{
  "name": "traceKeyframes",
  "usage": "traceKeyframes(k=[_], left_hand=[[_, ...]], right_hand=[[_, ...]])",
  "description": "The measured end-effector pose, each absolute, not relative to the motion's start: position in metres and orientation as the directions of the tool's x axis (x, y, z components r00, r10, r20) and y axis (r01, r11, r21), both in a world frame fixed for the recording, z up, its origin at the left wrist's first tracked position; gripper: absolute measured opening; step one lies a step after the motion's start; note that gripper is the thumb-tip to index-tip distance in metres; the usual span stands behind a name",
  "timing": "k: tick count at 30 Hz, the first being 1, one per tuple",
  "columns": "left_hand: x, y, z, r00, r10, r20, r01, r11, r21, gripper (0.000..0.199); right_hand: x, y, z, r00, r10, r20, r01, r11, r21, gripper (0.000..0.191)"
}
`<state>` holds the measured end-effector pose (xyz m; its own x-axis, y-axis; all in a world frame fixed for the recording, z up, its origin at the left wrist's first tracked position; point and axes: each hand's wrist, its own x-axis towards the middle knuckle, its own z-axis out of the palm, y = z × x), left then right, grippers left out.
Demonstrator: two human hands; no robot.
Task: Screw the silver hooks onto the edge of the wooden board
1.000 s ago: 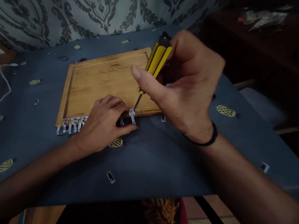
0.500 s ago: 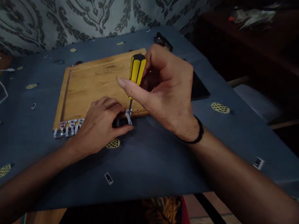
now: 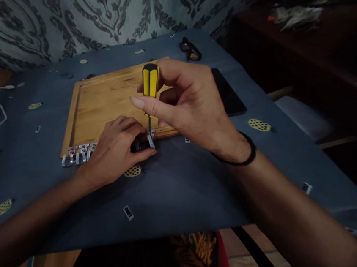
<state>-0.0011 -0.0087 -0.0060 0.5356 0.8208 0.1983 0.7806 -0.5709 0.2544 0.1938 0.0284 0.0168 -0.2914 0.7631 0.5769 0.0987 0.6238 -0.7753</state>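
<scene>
My right hand [image 3: 194,105] is closed round the yellow and black handle of a screwdriver [image 3: 150,81], which stands nearly upright. Its tip meets a small metal hook [image 3: 151,141] at the near edge of a framed wooden board [image 3: 106,96]. My left hand [image 3: 116,148] is closed at that edge, with thumb and fingertips gripping about the hook. Something dark shows between thumb and fingers, too shaded to name. Several similar metal hooks [image 3: 82,154] line the board's near edge on the left, partly covered by my left hand. The screw itself is too small to make out.
The board lies on a table with a blue patterned cloth [image 3: 185,193]. Dark glasses [image 3: 190,50] lie behind my right hand, and a flat black object [image 3: 228,96] to its right. A white cable [image 3: 0,108] runs along the left side. A patterned curtain [image 3: 93,5] hangs behind.
My right hand has turned, with its fingers now further round the screwdriver handle. The handle leans slightly more to the left. My left hand stays at the hook; the view has shifted slightly.
</scene>
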Motion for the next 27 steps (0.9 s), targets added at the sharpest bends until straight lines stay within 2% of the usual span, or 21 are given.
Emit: traceKeyframes(k=[4,9,13,17,23,27], left_hand=[[-0.0018,-0.0085,-0.006,0.539,0.817,0.204,0.77,-0.577,0.272,0.023],[-0.0018,-0.0093,-0.005,0.542,0.813,0.213,0.757,-0.583,0.297,0.023],[-0.0011,-0.0093,-0.0035,0.539,0.819,0.195,0.759,-0.573,0.31,0.022],[-0.0014,-0.0084,-0.0021,0.544,0.82,0.182,0.758,-0.572,0.314,0.02],[-0.0021,-0.0076,-0.0033,0.545,0.817,0.188,0.76,-0.577,0.3,0.022],[-0.0023,-0.0073,-0.0043,0.551,0.811,0.197,0.75,-0.584,0.31,0.023]], right_hand=[[0.1973,0.0271,0.0185,-0.341,0.746,0.573,0.079,0.63,-0.773,0.052],[0.1969,0.0288,0.0168,-0.321,0.721,0.614,0.1,0.671,-0.735,0.051],[0.1974,0.0269,0.0176,-0.342,0.733,0.589,0.075,0.646,-0.76,0.047],[0.1993,0.0269,0.0188,-0.393,0.723,0.569,0.065,0.639,-0.767,0.049],[0.2027,0.0316,0.0187,-0.43,0.659,0.617,0.038,0.696,-0.717,0.052],[0.2009,0.0226,0.0222,-0.385,0.746,0.543,0.124,0.625,-0.77,0.052]])
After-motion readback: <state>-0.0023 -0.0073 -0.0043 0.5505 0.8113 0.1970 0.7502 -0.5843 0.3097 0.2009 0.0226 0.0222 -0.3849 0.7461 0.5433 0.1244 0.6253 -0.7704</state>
